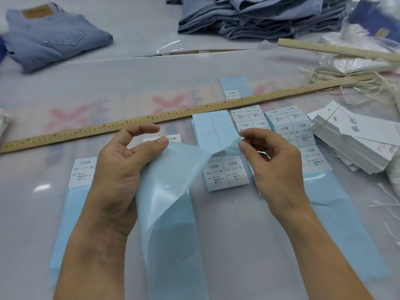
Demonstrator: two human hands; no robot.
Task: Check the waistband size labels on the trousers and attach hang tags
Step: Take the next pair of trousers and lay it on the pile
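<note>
Holding blue backing strip point(171, 202) above the table | left hand point(121, 169) is pinching its upper edge, right hand point(275, 163) is pinching the far corner | thin, limp, slick, tearing easily; grip at edges | hang tags point(355, 144) are lying right, jeans pile point(249, 16) beyond.

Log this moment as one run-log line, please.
stage: sticker prep | left hand: grips pale blue glossy backing strip | right hand: pinches strip end | folded blue jeans: untouched
</note>
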